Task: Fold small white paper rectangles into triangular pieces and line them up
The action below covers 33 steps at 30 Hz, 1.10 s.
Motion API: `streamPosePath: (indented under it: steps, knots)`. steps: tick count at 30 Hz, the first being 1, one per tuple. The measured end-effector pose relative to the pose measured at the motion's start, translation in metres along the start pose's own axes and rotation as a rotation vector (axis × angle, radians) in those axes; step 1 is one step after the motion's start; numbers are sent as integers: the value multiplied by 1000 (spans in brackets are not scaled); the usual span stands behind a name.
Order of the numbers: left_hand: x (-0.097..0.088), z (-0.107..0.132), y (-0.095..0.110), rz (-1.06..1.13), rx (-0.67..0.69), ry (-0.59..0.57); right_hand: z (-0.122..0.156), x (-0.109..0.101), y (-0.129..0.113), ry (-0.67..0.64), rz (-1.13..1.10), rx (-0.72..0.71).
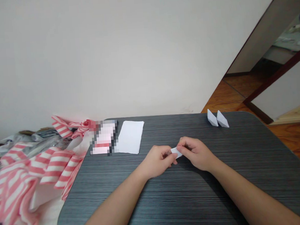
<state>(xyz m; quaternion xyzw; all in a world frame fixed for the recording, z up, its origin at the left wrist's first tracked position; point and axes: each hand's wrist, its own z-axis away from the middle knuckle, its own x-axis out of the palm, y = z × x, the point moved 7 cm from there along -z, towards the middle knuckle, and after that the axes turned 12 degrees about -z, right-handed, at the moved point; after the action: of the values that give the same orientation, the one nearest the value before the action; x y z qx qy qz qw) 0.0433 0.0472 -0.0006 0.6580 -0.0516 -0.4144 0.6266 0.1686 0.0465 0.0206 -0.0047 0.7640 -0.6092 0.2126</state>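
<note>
Between my two hands is a small folded piece of white paper (176,152), held just above the dark table. My left hand (160,160) pinches its left end between thumb and fingers. On the other end, the thumb and forefinger of my right hand (196,152) are closed. Fingers cover much of the paper, so its full shape is hidden. Two folded white paper shapes (212,118) with pointed tips stand side by side at the table's far right. A stack of white paper sheets (130,137) lies flat at the far left.
Left of the sheets, a blurred-out pink and white rectangular item (104,138) lies on the dark wood-grain table (156,201). Pink-and-white striped cloth (19,190) is heaped beside the table's left edge. A pale wall (110,53) rises behind, with wooden floor (223,97) to the right.
</note>
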Motion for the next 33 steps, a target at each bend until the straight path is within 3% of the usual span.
streamPosePath:
  steps: [13, 21, 33]
  knots:
    - [-5, -1, -3, 126, -45, 18, 0, 2, 7, -2, 32, 70]
    - [-3, -1, -3, 95, -45, 40, -1, 4, 0, -57, 97, 29]
    - [-6, -2, -8, 147, -65, 76, 0, 7, 7, -53, 90, 82]
